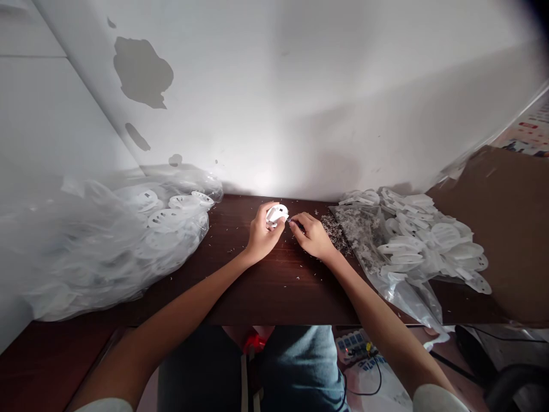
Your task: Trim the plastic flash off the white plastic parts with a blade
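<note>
My left hand (262,234) is closed round a white rounded plastic part (278,212) with a small dark slot in its face. It holds the part just above the middle of the dark wooden table (266,292). Close beside it on the right, my right hand (315,236) is closed, thumb and fingers pinched together at the part's right edge. Something small and dark shows at those fingertips, too small to name. Right of this hand lies a heap of tiny pale pieces (337,232), partly on a clear plastic sheet.
On the left a big clear bag (107,269) bulges with white plastic parts. At right, a pile of similar white parts (433,240) lies on clear plastic beside a brown cardboard box (510,229). A white wall (257,103) rises behind. A power strip (354,345) is below the table.
</note>
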`<move>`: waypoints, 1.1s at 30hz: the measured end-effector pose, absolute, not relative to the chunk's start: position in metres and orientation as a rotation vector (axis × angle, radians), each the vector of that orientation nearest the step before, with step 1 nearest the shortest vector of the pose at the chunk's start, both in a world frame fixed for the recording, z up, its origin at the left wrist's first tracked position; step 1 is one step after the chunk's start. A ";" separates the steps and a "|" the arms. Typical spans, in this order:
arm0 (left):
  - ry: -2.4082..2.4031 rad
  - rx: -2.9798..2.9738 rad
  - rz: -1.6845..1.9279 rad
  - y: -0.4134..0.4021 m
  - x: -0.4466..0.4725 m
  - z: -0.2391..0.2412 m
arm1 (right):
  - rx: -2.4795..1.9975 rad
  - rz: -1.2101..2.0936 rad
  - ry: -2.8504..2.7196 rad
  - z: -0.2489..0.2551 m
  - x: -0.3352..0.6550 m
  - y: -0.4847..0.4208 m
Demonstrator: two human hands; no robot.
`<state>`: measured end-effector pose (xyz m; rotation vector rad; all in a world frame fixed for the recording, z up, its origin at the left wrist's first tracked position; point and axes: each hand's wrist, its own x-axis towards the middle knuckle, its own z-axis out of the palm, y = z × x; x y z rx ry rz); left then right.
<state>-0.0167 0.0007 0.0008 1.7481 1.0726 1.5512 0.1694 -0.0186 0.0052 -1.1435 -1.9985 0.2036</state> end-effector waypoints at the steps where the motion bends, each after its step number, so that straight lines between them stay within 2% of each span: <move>1: 1.080 1.752 1.549 0.000 -0.017 0.001 | -1.142 0.206 -2.003 0.005 0.169 -0.019; 33: 1.076 1.788 1.565 -0.006 -0.015 0.001 | -1.185 0.178 -1.978 0.004 0.166 -0.019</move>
